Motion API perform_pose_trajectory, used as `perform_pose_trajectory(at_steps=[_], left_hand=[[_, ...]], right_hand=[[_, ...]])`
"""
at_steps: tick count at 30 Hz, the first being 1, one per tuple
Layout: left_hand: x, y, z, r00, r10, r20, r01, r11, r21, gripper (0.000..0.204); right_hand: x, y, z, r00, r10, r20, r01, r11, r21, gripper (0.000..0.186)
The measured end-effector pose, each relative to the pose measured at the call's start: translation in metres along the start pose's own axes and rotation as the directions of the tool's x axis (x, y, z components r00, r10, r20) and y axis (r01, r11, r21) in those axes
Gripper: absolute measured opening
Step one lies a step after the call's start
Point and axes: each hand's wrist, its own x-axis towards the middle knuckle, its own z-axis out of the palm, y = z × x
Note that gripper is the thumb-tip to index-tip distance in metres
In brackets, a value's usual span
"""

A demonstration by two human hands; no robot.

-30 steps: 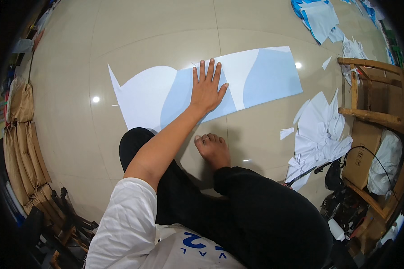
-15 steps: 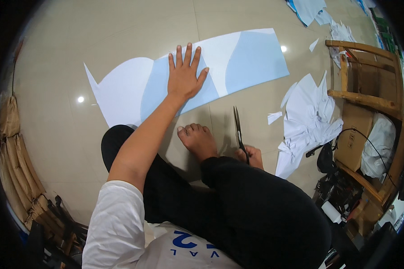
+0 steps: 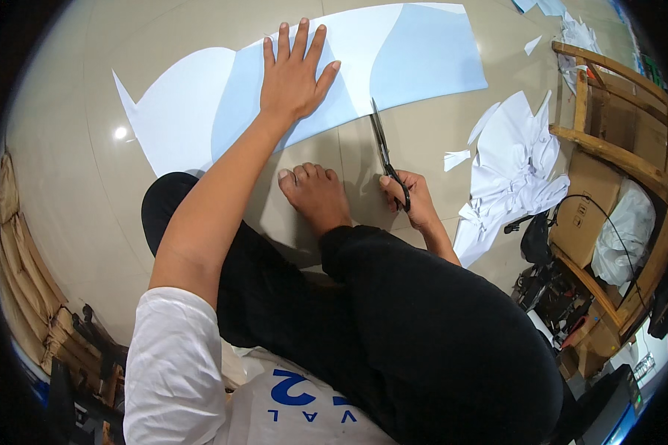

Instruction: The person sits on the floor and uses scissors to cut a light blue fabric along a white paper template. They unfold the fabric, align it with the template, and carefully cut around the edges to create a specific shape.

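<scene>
On the tiled floor lies a long piece of white and light blue fabric (image 3: 423, 55), smooth and flat, with a pointed tip at its left end. My left hand (image 3: 290, 81) presses on its middle, palm down and fingers spread. To the right, my right hand (image 3: 412, 199) grips black-handled scissors (image 3: 381, 141), with fingers through the loops. The scissor tips reach the fabric's near edge, one blade overlapping it; the blades are slightly apart. My bare foot (image 3: 316, 194) rests between the two hands, just below the fabric.
Crumpled white fabric (image 3: 508, 163) lies to the right, with small white scraps (image 3: 456, 159) beside it. Farther right stands a wooden frame (image 3: 616, 152) with a cardboard box (image 3: 588, 215) and a white plastic bag (image 3: 622, 236). Tan cloth (image 3: 26, 259) hangs at the left rim.
My right hand has come out from behind my knee and moved forward, bringing the scissors to the fabric's near edge. My left hand stays pressed on the fabric. The whole view has shifted slightly.
</scene>
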Motion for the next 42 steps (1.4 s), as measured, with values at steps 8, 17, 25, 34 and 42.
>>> perform_pose_trajectory(at_steps=[8, 17, 25, 34, 42], left_hand=[[0.002, 0.002, -0.001, 1.0, 0.011, -0.005, -0.011, 1.0, 0.03, 0.073], [0.011, 0.009, -0.028, 0.975, -0.041, 0.217, 0.056, 0.996, -0.066, 0.081], [0.01, 0.008, -0.028, 0.968, -0.048, 0.245, 0.067, 0.995, -0.072, 0.081], [0.012, 0.01, -0.031, 0.967, -0.05, 0.25, 0.074, 0.993, -0.088, 0.081], [0.013, 0.011, -0.032, 0.963, -0.055, 0.263, 0.08, 0.993, -0.085, 0.081]], right_hand=[[0.007, -0.008, 0.002, 1.0, -0.022, -0.011, 0.022, 1.0, -0.009, 0.037], [0.01, -0.016, 0.002, 0.999, -0.005, -0.034, 0.005, 1.0, 0.006, 0.033], [0.011, -0.015, 0.004, 0.999, -0.013, -0.041, 0.013, 1.0, 0.002, 0.035], [0.013, -0.01, 0.005, 0.997, 0.0, -0.077, 0.001, 1.0, 0.011, 0.033], [0.017, 0.002, 0.006, 0.994, 0.022, -0.103, -0.019, 0.999, 0.029, 0.03]])
